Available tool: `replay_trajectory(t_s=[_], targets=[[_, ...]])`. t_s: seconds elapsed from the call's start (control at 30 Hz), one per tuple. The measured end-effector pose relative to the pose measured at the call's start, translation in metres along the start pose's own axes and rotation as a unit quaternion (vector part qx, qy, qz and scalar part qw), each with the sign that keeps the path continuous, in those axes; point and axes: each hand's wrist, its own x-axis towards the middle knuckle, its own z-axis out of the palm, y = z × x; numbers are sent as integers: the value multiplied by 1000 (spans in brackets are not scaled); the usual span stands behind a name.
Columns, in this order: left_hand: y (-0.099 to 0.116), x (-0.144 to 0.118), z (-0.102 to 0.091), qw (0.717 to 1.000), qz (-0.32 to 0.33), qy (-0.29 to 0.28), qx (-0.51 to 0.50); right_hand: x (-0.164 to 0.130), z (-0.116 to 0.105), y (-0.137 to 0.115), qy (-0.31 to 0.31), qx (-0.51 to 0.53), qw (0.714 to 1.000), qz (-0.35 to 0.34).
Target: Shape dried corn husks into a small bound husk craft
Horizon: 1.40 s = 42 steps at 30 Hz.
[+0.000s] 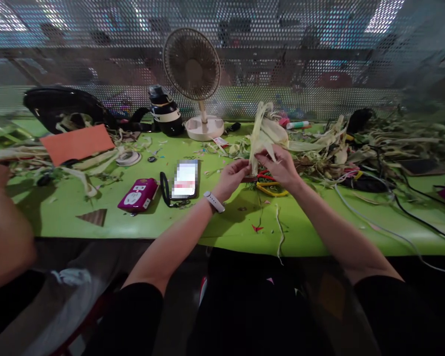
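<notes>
Pale, dry corn husk [267, 129] stands upright between my two hands above the green table. My left hand [233, 176], with a light wristband below it, pinches the husk's lower end. On the other side, my right hand [281, 165] grips a strip of the same husk with thumb and fingers. Yellow-handled scissors [272, 189] lie on the table just under my right hand, beside something red. A thin white string [280, 227] trails toward the table's front edge. More loose corn husks [319, 146] are heaped to the right of my hands.
A phone [185, 179], a purple box [138, 195] and a tape roll [128, 157] lie left. Behind stand a fan [193, 69] and a black bottle [165, 111]. Cables [400, 205] cross the right side. A person's arm [5, 222] reaches in at far left.
</notes>
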Motion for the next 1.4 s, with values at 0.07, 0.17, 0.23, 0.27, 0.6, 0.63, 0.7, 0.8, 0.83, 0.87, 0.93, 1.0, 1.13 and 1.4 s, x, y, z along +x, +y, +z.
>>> replay_trajectory(t_s=[0.07,0.17,0.23,0.27,0.6,0.63,0.7,0.8,0.83,0.87,0.93,1.0,1.13,1.4], targets=[[2,-1,1,1000,-6,5,-3,-1,-1,-1,-5,-12,1000,6],[3,-1,1,1000,-9,6,-6,-2,0,0,-7,-11,1000,21],[2,-1,1,1000,-8,4,-9,-2,1,2,-3,-10,1000,27],[2,-1,1,1000,-6,4,-12,-2,2,4,0,-12,1000,28],[2,0,1,999,-1,7,-50,-8,12,2,80,-5,995,51],[2,0,1,999,0,7,-50,-8,12,3,86,-10,995,57],[2,0,1,999,0,15,-49,-8,11,4,88,-36,994,56],[3,-2,0,997,-9,38,-59,-7,11,6,81,-76,993,32],[3,-2,1,997,-9,40,-62,-7,11,6,74,-75,994,28],[4,-3,1,997,-8,36,-61,-8,12,6,68,-68,995,26],[5,-4,2,999,-7,24,-48,-9,13,5,56,-49,997,28],[5,-4,3,999,-12,25,-31,-9,15,5,49,-32,998,34],[5,-4,4,999,-22,45,-17,-11,18,4,23,29,997,69],[4,-4,4,997,-35,62,22,-12,21,1,-14,133,984,121]])
